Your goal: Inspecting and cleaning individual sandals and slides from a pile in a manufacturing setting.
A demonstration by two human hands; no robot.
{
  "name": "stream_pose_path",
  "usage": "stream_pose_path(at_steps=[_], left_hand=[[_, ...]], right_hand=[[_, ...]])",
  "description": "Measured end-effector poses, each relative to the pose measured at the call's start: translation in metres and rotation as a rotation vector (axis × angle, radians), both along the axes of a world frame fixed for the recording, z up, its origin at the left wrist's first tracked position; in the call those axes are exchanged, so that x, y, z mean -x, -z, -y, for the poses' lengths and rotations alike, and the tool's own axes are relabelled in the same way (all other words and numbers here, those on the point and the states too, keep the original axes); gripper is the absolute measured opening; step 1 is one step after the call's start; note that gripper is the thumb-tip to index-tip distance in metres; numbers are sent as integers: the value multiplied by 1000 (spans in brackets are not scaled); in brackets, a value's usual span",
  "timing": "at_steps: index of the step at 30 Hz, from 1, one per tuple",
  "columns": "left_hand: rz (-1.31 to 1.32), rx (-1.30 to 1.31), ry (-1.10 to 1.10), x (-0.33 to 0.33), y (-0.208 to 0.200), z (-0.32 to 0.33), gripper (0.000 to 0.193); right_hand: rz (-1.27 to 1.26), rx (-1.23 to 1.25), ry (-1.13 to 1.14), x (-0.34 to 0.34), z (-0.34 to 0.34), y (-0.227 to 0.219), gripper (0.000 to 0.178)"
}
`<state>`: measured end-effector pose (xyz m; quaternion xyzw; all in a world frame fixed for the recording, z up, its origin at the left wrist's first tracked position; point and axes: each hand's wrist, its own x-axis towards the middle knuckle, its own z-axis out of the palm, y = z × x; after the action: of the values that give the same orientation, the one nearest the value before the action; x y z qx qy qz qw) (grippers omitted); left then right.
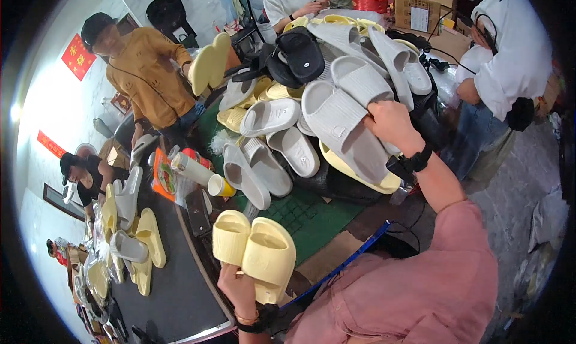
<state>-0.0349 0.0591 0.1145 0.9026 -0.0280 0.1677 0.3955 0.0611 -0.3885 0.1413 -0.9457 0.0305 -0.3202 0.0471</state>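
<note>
My left hand (238, 287) is closed on a pair of pale yellow slippers (268, 251), held upright side by side, low in the middle of the view. My right hand (391, 126) reaches over the heap and grips a pair of light grey slippers (335, 113) with ribbed straps; its fingertips are partly hidden. Beneath and around that pair lies a pile of grey slippers (291, 149), with yellow ones among them. Black slippers (300, 56) rest on top of the heap toward the back. A yellow sole (366, 175) shows under the grey pair.
A dark table (174, 290) at the left bears yellow and grey slippers (150, 236), near a white bottle (192, 170) and a yellow cup (221, 186). One co-worker (150, 74) holds a yellow pair; others stand around. An open cardboard box (414, 14) sits at the back.
</note>
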Motion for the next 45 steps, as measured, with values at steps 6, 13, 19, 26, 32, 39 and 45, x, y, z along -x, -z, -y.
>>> stream_pose_path(at_steps=[6,13,19,26,32,39,45], left_hand=[[-22,-116,5,-9,29,28,16],[-106,-208,-44,-12,50,30,11],[-171,-275,-152,-14,66,19,10],[-215,-328,112,-6,82,24,32],[-138,-374,114,6,87,19,28],[-301,-131,271,16,71,30,25],[-193,104,-68,-13,75,-19,17]], right_hand=[[-233,-354,32,7,11,22,50],[-211,-488,28,33,11,24,49],[-75,-764,-237,70,-28,24,25],[-725,-757,-583,89,-147,82,66],[-758,-605,-647,99,-198,114,82],[-552,-784,-651,68,-184,121,45],[-538,-773,-668,68,-184,126,41]])
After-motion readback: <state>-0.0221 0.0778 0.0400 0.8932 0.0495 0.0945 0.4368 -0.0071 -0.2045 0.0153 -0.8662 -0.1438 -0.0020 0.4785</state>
